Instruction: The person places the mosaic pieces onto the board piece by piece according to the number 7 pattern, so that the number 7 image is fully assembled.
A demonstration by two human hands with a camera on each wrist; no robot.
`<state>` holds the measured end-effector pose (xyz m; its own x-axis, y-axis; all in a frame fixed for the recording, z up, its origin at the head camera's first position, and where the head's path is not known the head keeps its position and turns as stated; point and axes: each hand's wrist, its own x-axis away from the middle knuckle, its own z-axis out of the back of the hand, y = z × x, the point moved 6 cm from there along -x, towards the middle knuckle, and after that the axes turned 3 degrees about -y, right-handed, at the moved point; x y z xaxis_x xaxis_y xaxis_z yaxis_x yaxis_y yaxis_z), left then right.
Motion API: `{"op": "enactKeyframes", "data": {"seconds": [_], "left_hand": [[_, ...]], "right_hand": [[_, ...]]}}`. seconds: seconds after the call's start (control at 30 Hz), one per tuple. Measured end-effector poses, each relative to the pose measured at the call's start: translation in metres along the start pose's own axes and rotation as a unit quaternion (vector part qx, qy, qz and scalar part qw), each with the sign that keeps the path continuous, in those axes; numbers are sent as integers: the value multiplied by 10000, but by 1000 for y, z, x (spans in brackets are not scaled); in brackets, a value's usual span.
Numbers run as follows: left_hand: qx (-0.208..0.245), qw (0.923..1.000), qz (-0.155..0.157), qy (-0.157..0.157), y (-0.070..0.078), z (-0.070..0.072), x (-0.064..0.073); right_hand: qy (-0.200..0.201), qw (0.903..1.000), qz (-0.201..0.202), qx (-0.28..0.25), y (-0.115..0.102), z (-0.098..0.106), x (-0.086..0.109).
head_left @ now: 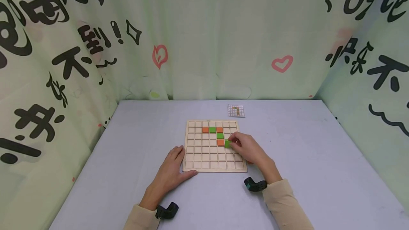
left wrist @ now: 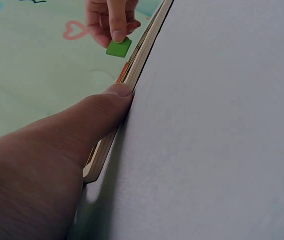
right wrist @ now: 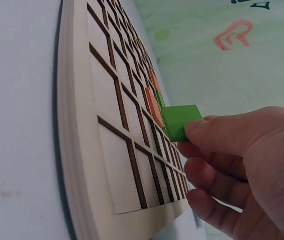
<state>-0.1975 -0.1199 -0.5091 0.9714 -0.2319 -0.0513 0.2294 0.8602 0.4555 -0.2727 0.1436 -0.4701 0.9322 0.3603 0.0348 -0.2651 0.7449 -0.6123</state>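
A wooden grid board (head_left: 201, 166) lies on the table. Orange tiles and green tiles fill some of its squares: a row of orange (head_left: 205, 129), green (head_left: 212, 129) and orange, then green (head_left: 220, 136) and orange (head_left: 220, 142) going down from the row's right end. My right hand (head_left: 247, 148) pinches a square green tile (right wrist: 179, 120) between thumb and fingers, tilted above the grid just right of the lowest orange tile. At the board's left front corner rests my left hand (head_left: 172, 169), fingers extended along the side and thumb (left wrist: 109, 102) against the front edge.
Behind the board, a small card (head_left: 236, 111) with a printed grid pattern lies on the white table (head_left: 143, 127). Light green curtains (head_left: 191, 27) with black writing and red hearts hang at the back and sides. Each wrist wears a black device (head_left: 167, 211).
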Motion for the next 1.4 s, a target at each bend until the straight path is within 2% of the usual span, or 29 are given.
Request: {"op": "enactKeyframes", "data": {"seconds": [0.7, 1.0, 1.4], "left_hand": [[-44, 10000, 81, -29, -1, -2, 0], [63, 10000, -52, -5, -1, -1, 0], [73, 9999, -75, 15, -1, -1, 0]], "right_hand": [[-59, 9994, 290, 187, -11, -14, -3], [-51, 9986, 457, 267, -14, -17, -2], [-87, 9980, 540, 305, -15, -20, -2]]}}
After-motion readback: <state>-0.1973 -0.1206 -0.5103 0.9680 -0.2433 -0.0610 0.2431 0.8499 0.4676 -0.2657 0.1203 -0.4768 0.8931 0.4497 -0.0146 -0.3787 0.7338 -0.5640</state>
